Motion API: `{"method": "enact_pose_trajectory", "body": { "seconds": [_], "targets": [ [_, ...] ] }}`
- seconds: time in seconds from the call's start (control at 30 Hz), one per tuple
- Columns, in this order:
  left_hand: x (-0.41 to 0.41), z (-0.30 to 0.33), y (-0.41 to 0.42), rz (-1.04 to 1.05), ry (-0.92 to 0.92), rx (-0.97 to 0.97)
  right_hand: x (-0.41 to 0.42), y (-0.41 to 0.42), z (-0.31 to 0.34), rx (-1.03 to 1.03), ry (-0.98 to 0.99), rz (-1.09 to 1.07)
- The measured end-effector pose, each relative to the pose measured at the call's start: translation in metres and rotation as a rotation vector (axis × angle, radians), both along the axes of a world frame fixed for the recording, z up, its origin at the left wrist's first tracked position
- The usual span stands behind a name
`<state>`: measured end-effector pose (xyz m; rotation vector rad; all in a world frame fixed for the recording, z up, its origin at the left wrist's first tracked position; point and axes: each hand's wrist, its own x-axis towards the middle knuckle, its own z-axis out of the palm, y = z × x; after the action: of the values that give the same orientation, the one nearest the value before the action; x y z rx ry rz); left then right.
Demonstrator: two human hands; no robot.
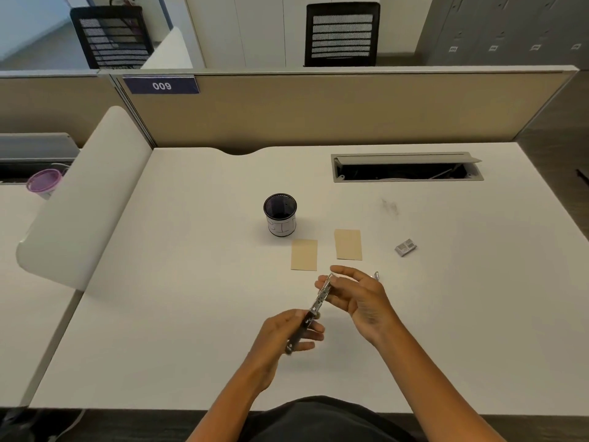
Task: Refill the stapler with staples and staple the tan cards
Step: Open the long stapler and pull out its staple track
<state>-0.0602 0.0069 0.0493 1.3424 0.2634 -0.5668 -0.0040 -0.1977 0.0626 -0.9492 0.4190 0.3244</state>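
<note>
Two hands hold stapler [314,309] at frame center, above desk [159,282]. Left hand [283,336] curls fingers round black end. Right hand [357,298] pinches metal tip. Two tan cards [304,254] lie just above, box of staples [405,247] right.

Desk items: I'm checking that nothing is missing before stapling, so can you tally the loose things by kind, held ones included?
Tan cards: 2
Stapler: 1
Staple box: 1
Pen cup: 1
Total: 5

Matt white desk [191,282]; two matt tan paper cards [304,255] at twelve o'clock of the stapler [314,309], shiny metal with black plastic; mesh cup [280,215].
</note>
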Motion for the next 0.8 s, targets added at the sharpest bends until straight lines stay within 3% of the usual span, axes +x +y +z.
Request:
{"method": "enact_pose_trajectory", "body": {
  "seconds": [0.17, 0.53, 0.63, 0.8],
  "targets": [
    [0.018, 0.016, -0.013, -0.09, 0.064, -0.037, 0.002, 0.006, 0.007, -0.141, -0.11, 0.201],
    [0.033, 0.009, -0.026, 0.139, 0.204, -0.199, 0.001, 0.021, 0.011, -0.926, -0.395, 0.07],
    [0.034, 0.008, -0.03, 0.167, 0.219, -0.211, -0.001, 0.022, 0.007, -1.039, -0.542, 0.089],
    [0.034, 0.006, -0.031, 0.197, 0.231, -0.205, 0.005, 0.019, 0.004, -1.116, -0.586, 0.172]
  ]
}}
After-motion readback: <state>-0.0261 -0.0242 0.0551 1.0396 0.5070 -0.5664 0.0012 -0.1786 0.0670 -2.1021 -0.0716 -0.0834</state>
